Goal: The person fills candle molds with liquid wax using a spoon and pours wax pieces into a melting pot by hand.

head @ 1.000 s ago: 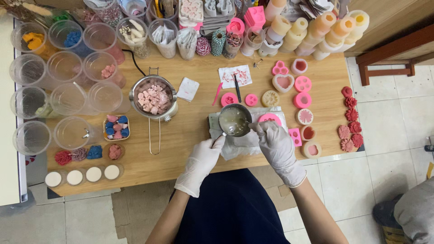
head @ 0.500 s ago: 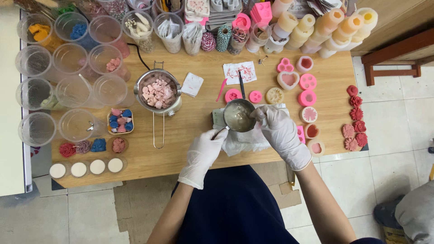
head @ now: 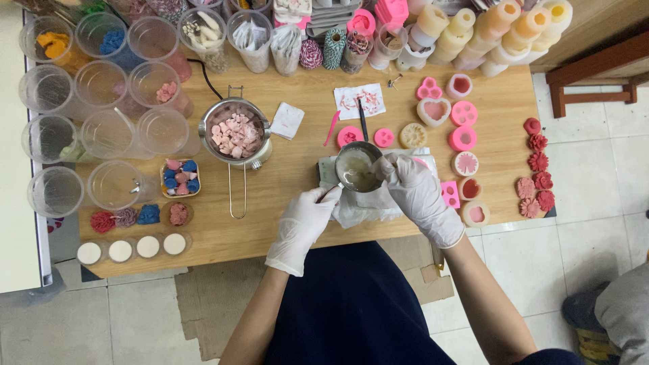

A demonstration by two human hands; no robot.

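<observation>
Small metal melting pot [head: 357, 167], held between the two gloved hands above a white cloth [head: 368, 203] on the wooden table [head: 297, 223]. The pot holds a pale, cloudy liquid, apparently melted wax; its dark straight handle [head: 363, 122] points away from the person. The right hand [head: 414, 189] is closed around the pot's right rim and wall, fingers curled over the edge. The left hand [head: 304, 220] is closed on a thin stirring tool [head: 330, 194] whose tip reaches the pot's near-left rim; the tool itself is too thin to identify.

Handling, as a judgement: the pot is rigid and light, but its liquid load shifts and spills if tilted, and the metal wall is probably warm and smooth under a glove. The handle offers the steadier purchase; a rim grip needs the pot kept level.

Beyond the left hand stands a larger strainer-like metal pot [head: 235, 133] holding pink wax pieces. Beyond and beside the right hand lie pink silicone moulds [head: 464, 113], and further right, well apart, a row of red flower-shaped candles [head: 537, 162]. Clear plastic cups [head: 101, 135] stand far left of the left hand.
</observation>
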